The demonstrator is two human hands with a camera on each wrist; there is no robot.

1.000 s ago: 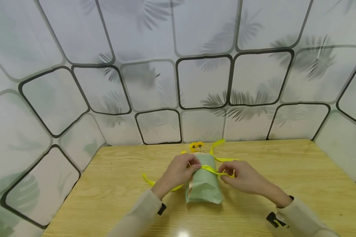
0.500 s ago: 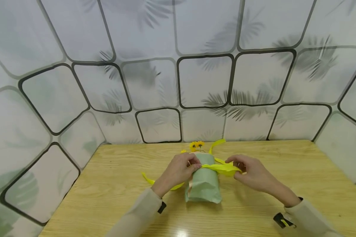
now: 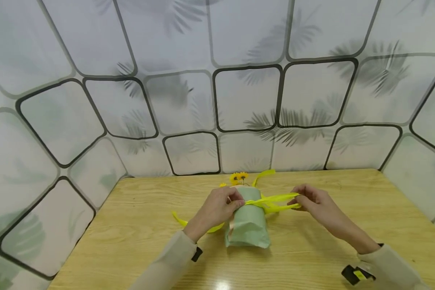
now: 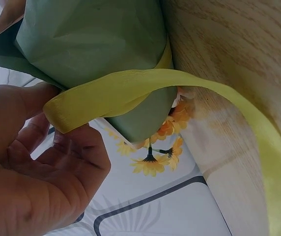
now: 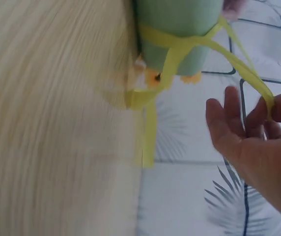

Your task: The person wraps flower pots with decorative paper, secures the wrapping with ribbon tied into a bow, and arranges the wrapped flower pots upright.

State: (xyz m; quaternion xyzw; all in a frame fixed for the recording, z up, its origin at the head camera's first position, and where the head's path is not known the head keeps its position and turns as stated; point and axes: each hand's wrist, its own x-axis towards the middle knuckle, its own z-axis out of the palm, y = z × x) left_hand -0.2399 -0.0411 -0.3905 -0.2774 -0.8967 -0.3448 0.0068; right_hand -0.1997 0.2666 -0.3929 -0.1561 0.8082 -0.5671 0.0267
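A bouquet wrapped in pale green paper [image 3: 251,229] lies on the table, its yellow flowers [image 3: 239,177] pointing away from me. Yellow ribbon [image 3: 280,197] crosses the wrap's middle. My left hand [image 3: 219,206] pinches the ribbon at the wrap's upper left; in the left wrist view the ribbon [image 4: 98,96] folds over between thumb and fingers. To the right of the bouquet, my right hand [image 3: 320,207] pinches a drawn-out loop of ribbon [image 5: 248,76] between thumb and forefinger, the other fingers loosely spread.
One loose ribbon tail [image 3: 181,219] lies left of the bouquet, another [image 3: 264,174] curls near the table's back edge. The wooden table [image 3: 137,249] meets a patterned wall covering [image 3: 246,100] at the back and sides.
My right hand has moved right, away from the bouquet, drawing the ribbon out into a longer loop. The left hand keeps its pinch at the same spot on the wrap.
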